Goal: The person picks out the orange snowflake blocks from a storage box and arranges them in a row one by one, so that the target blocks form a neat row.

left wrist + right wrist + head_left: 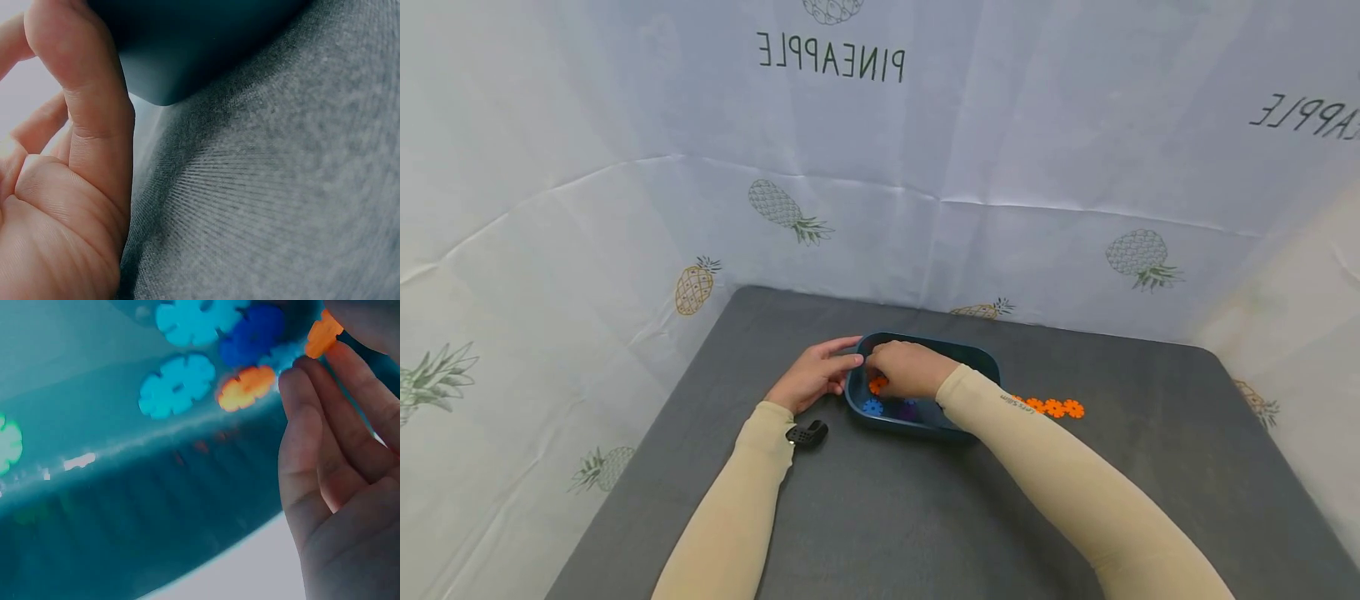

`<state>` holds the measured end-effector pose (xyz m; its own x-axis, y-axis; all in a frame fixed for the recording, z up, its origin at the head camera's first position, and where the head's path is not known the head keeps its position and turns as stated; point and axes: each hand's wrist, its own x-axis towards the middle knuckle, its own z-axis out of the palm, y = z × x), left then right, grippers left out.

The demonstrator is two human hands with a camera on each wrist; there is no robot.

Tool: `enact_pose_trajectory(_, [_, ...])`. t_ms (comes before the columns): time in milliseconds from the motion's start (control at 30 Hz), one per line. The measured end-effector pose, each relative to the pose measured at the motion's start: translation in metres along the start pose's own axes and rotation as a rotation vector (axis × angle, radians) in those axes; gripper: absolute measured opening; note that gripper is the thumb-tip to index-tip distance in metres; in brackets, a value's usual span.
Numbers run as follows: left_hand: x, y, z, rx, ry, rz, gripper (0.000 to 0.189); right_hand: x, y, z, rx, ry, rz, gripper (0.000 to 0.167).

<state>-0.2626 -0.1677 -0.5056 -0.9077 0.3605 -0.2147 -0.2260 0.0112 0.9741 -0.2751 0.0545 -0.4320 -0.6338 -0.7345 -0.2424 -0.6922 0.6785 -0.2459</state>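
Observation:
My left hand [811, 375] rests at the left end of a dark teal tray [925, 429], its thumb and forefinger fairly straight against the rim. Close up in the left wrist view, that hand [81, 144] lies beside the tray's outer wall [181, 56]. My right hand [910, 369] reaches down into the tray's left part. Between its thumb and fingers it pinches a small orange notched plastic disc [324, 334]. Under the fingertips lie another orange disc [246, 388], light blue discs [177, 386] and a dark blue one [252, 335].
Several orange discs [1055, 408] form a row on the grey table [865, 517], right of the tray and partly behind my right forearm. A green disc [7, 444] lies elsewhere in the tray. A white curtain [880, 250] with pineapple prints hangs behind the table.

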Motion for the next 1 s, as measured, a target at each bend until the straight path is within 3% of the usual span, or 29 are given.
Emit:
enact_pose_trajectory(267, [0.002, 0.001, 0.005, 0.022, 0.004, -0.005, 0.059, -0.026, 0.010, -0.017, 0.165, 0.038, 0.014, 0.024])
enact_pose_trajectory(567, [-0.001, 0.001, 0.004, 0.045, 0.026, -0.021, 0.064, -0.061, 0.026, -0.027, 0.484, 0.163, 0.019, 0.034])
enact_pose_trajectory(767, [0.000, -0.003, 0.005, 0.069, 0.037, -0.016, 0.067, -0.094, 0.046, -0.025, 0.640, 0.272, 0.055, 0.035])
enact_pose_trajectory(1000, [0.001, -0.003, 0.010, 0.085, 0.045, -0.016, 0.068, -0.148, 0.083, -0.008, 0.798, 0.433, 0.153, 0.036])
